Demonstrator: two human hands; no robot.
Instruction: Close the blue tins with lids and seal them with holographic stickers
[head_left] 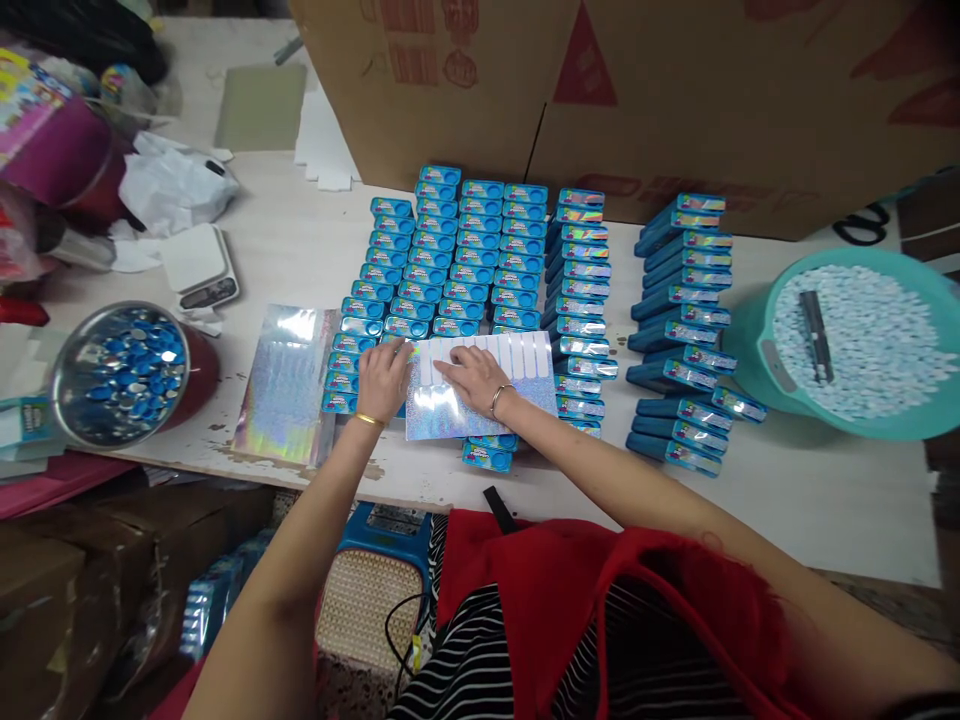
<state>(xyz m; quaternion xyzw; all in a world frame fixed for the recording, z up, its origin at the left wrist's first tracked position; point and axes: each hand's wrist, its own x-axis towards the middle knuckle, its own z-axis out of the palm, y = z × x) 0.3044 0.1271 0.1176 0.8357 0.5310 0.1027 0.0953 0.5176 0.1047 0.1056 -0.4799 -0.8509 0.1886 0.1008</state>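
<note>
A shiny holographic sticker sheet (480,410), with a row of white strip-shaped patches along its upper part, lies over rows of small blue boxes (486,456). My left hand (384,380) is closed at the sheet's left edge, its fingertips by a small coloured glint; the exact grip is partly hidden. Across the middle of the sheet rests my right hand (476,380), fingers apart and touching its surface. Several columns of blue boxes stand behind the sheet, and those at right (581,290) carry shiny strips on their top edges.
More boxes (686,330) stand farther right, beside a turquoise tub (780,375) of small white pieces with a dark pen-like object on top. To the left are more holographic sheets (281,385), a metal bowl (75,400) of blue pieces and a white scale (199,260). A large carton (637,110) borders the back.
</note>
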